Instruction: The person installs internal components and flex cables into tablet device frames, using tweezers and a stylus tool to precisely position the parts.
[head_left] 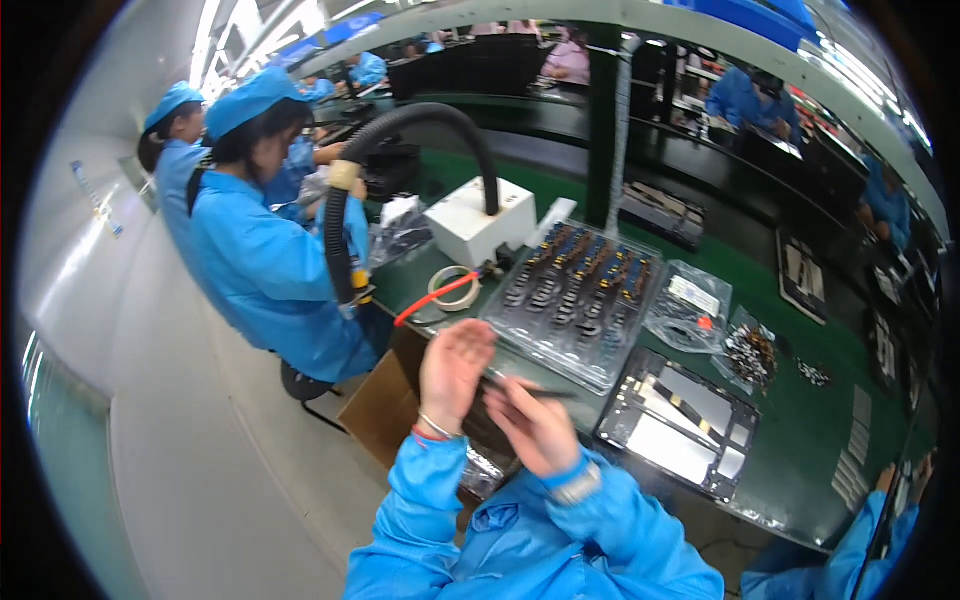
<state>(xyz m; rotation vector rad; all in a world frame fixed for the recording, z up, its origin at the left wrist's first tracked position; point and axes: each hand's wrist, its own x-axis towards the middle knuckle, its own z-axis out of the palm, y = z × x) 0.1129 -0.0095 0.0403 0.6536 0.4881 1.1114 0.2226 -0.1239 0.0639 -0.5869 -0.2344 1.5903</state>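
My left hand [456,376] is raised over the table's front edge, its palm turned up and fingers stretched out. Close beside it, my right hand [536,428] is closed around a thin dark tool [552,393], perhaps tweezers; its exact kind is blurred. Just beyond both hands lies a clear plastic tray [598,378] with rows of small dark parts with orange and blue bits [575,285]. To the right of my right hand rests an opened tablet housing [682,422], with silver panels inside a black frame.
A white box [482,222] with a black flexible hose [420,112] stands at the back left, near a tape roll [455,288]. Plastic bags [688,305] and loose small parts [750,355] lie right of the tray. A cardboard box [385,405] sits below. A co-worker [275,250] sits at left.
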